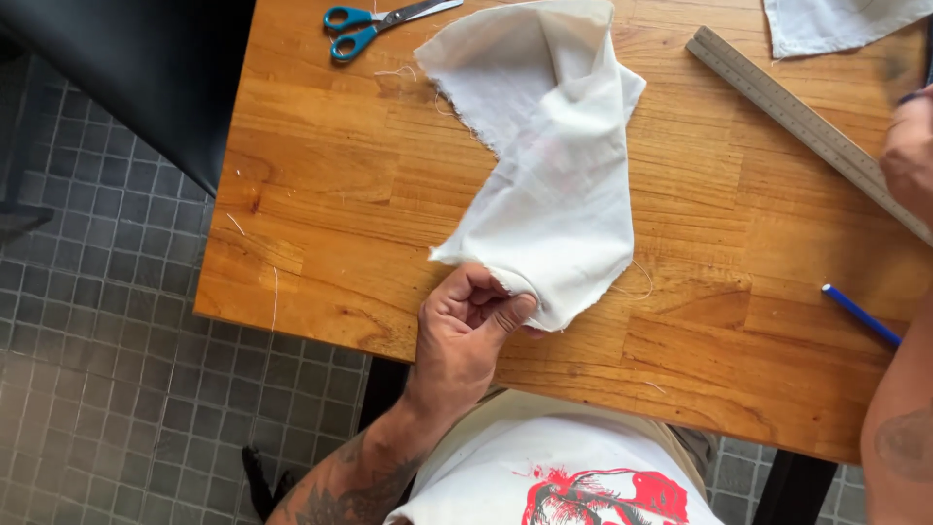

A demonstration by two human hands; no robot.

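Left hand (466, 326) pinches the near corner of the off-white cloth piece (544, 165) between thumb and curled fingers, right at the front part of the wooden table (340, 194). The cloth lies folded and twisted on itself, running from that corner up toward the far edge of the table; its edges are frayed, loose threads trailing.

Right hand (912, 156) sits at the frame's right edge, touching or just over the metal ruler (807, 126), which lies diagonally. Mostly cropped; cannot tell whether it is closed on anything, though a dark tip shows above the knuckles, possibly a pen.

Blue-handled scissors (374, 24) lie at the far edge, well apart from both hands. A blue pencil (860, 313) rests near the right side. A second cloth piece (836, 21) sits at the far right corner.

Risks, as judged: the pinch covers only a small corner, so a pull could slip the fabric free or fray the edge further. The twisted fold may hide creases.
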